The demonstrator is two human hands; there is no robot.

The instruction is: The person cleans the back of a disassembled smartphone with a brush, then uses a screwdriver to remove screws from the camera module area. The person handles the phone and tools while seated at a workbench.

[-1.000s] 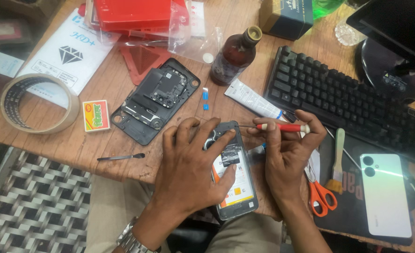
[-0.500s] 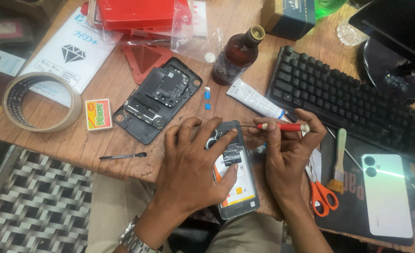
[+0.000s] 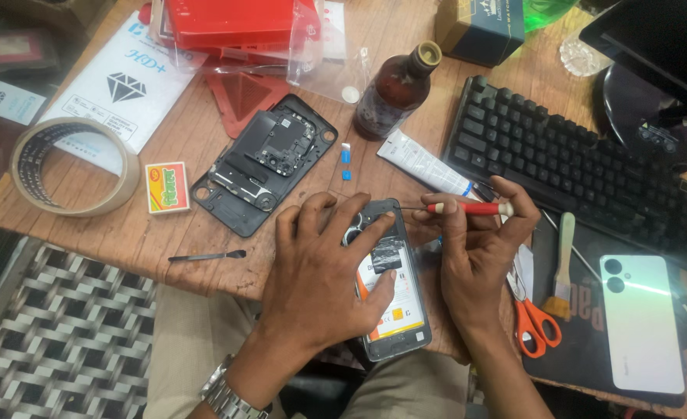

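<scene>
Left hand (image 3: 324,271) spread flat over an opened phone (image 3: 390,287) at the near edge of the wooden worktop (image 3: 180,140), fingers pressing its upper part, gripping nothing; right hand (image 3: 479,252) pinched narrow on a red-handled screwdriver (image 3: 467,208), held level, tip seemingly at the phone's top edge, contact hard to see; removed back cover (image 3: 266,163) well left of the phone; brown bottle (image 3: 396,91) beyond; white tube (image 3: 425,163) beside black keyboard (image 3: 584,167); orange scissors (image 3: 533,318) just right of the right hand; tape roll (image 3: 76,167) far left.
</scene>
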